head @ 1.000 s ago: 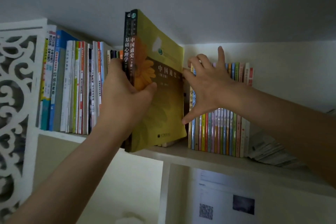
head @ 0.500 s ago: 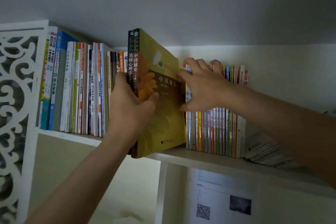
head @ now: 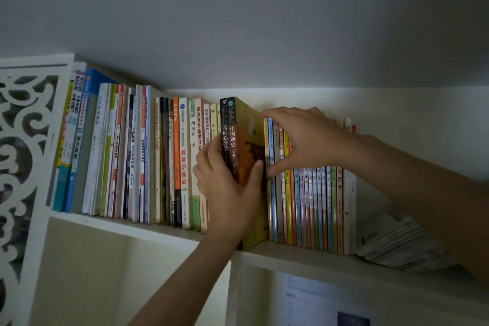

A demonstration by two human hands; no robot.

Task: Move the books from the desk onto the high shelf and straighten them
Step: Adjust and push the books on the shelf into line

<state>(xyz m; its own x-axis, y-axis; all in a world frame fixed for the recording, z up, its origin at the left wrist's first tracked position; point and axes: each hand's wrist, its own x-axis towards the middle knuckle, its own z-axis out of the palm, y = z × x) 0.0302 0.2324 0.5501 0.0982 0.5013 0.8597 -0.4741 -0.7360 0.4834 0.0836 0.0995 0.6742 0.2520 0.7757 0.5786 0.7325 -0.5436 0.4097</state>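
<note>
A left hand (head: 227, 193) is gripping two tall books on a high white shelf (head: 148, 227), its thumb pressing on the yellow cover and its fingers curling round the far side of the dark spines. The pair, a yellow book (head: 251, 145) and a black book (head: 225, 135) held flush against it, is standing upright on the shelf with its lower front corner jutting just past the shelf's edge. The books are sitting in the gap between the two rows already standing there.

A right hand (head: 304, 140) is reaching in from the right, its fingers curling over the tops of the thin books (head: 312, 206) just to the right of the yellow book, its thumb lying down across their spines. The thin books are standing upright, packed close, their coloured spines facing out. The nearest of them is touching the yellow cover.

To the left of the black book, a long row (head: 127, 156) of taller books is filling the shelf as far as a carved white panel (head: 18, 156) at its left end. At the shelf's right end, beyond the thin books, a paper stack (head: 397, 243) is lying flat. Below the shelf, a sheet (head: 317, 302) with printed text is hanging on the white board. Above the books, a grey ceiling (head: 264, 21) is closing in on the shelf.
</note>
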